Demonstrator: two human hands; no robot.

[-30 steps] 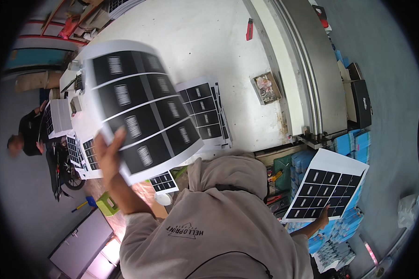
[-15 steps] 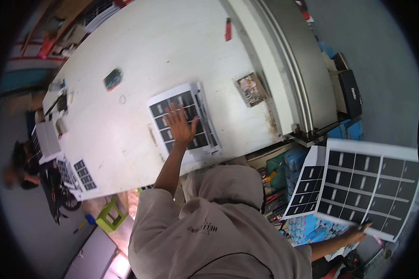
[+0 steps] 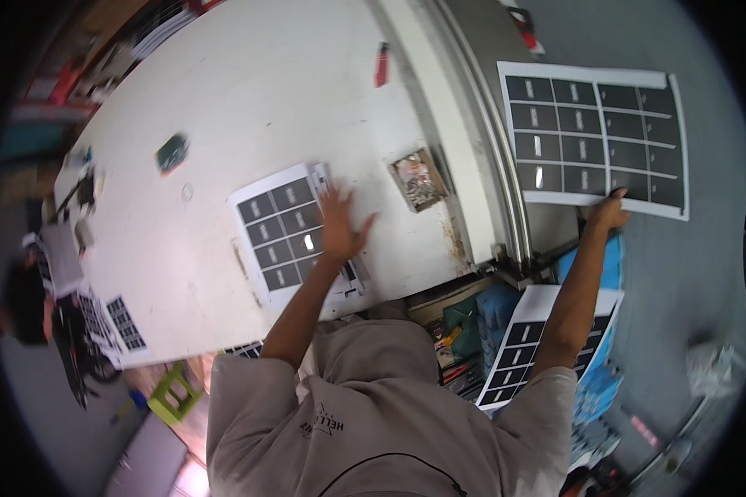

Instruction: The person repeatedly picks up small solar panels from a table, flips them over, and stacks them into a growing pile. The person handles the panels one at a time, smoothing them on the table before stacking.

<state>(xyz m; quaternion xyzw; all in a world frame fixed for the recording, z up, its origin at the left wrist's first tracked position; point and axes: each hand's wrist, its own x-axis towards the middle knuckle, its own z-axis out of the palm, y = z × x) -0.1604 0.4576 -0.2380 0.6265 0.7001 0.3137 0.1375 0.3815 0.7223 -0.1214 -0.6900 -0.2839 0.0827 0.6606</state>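
Observation:
On the white table, a stack of printed sheets (image 3: pixel 278 224) with dark rectangles in a grid lies near the front edge. My left hand (image 3: pixel 340 224) has its fingers spread over the right side of this stack; I cannot tell if it presses on it. Out to the right, my right hand (image 3: pixel 610 210) pinches the lower edge of a large printed sheet (image 3: pixel 597 132) with the same kind of dark grid. That sheet is spread out in the air, overlapping the metal rail in view. Below my right forearm lies another printed sheet (image 3: pixel 514 348), partly hidden by the arm.
A long rail (image 3: pixel 493 141) runs along the table's right side, with a small box of bits (image 3: pixel 420 180) beside it. A red cutter (image 3: pixel 381 65) and a dark green pad (image 3: pixel 172 154) lie on the table (image 3: pixel 249 108). A green stool (image 3: pixel 172 394) stands left; blue packs (image 3: pixel 597 389) are stacked right.
My right hand has swung the large sheet forward and up, from low on the right to beside the rail. My left hand has shifted to the stack's right side.

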